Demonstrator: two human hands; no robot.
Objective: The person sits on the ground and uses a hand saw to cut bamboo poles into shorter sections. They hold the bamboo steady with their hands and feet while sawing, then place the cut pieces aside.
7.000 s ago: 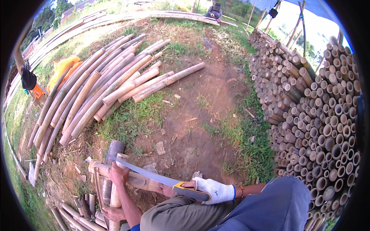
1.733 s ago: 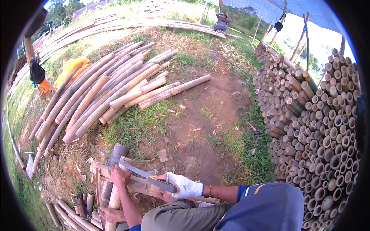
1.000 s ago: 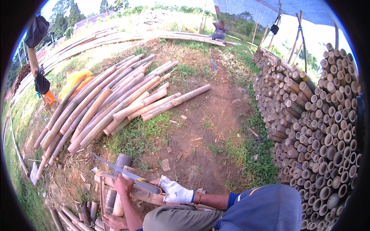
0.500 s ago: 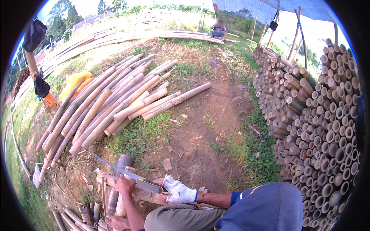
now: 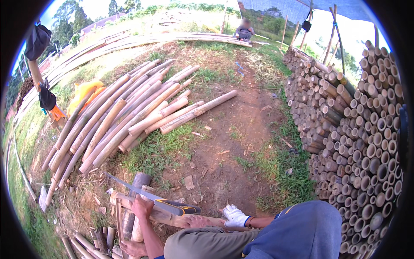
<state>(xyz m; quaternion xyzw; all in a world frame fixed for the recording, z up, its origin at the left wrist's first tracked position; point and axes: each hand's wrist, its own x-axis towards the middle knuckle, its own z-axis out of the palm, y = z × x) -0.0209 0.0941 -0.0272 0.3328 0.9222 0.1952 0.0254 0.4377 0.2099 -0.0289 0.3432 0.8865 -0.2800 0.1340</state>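
A bamboo pole (image 5: 168,218) lies low in front of me, crossing other bamboo pieces (image 5: 140,180). My bare left hand (image 5: 142,207) is closed around the pole near its left end. A handsaw (image 5: 179,208) with a black and yellow handle slants over the pole, its blade passing just beyond my left fingers; nobody grips its handle. My right hand (image 5: 235,216), in a white glove with bare fingertips, is on the pole's right part, thumb apart; its grip is partly hidden. What look like my bare feet (image 5: 198,221) rest against the pole and beside an upright stick (image 5: 119,220).
Long bamboo poles (image 5: 125,112) lie piled on the grass ahead-left. A tall stack of cut bamboo (image 5: 353,172) rises on the right. Short offcuts (image 5: 88,246) are at lower left. Far off, a person (image 5: 244,32) sits by more poles. A post with dark bags (image 5: 45,97) stands left.
My right hand has let go of the saw's handle and moved right and down onto the bamboo pole. The saw has slid slightly right. My left hand stays in place.
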